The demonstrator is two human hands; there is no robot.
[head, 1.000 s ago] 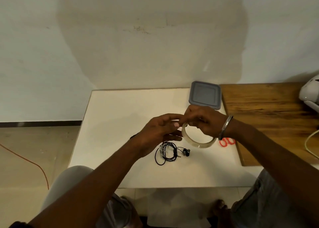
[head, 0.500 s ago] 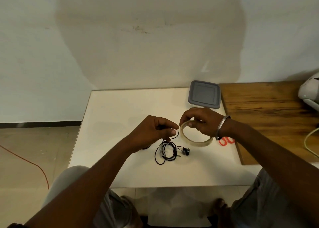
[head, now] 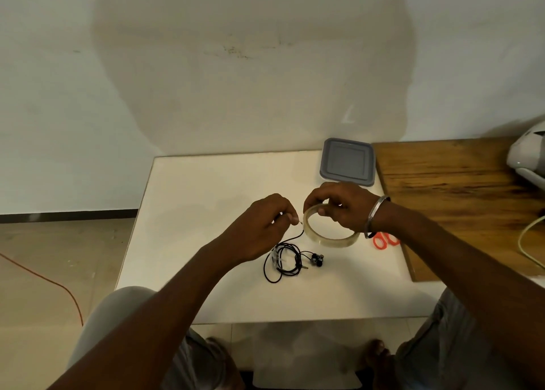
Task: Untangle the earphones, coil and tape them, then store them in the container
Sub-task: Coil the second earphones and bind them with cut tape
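Black thin-corded earphones (head: 284,261) lie in a loose coil on the white surface (head: 191,212), just below the left hand (head: 262,227). Its fingers (head: 291,217) pinch one strand that runs up from the coil. A pale bit at the fingertips may be tape or plug; I cannot tell. The right hand (head: 345,203) curls its fingers (head: 321,211) round the clear ring-shaped tape roll (head: 330,236), beside the left fingertips. The cord looks light, limp and springy, likely to uncoil, so it is best pinched across the gathered loops, not by the earbuds. The tape will probably cling to skin. No brand or writing is readable.
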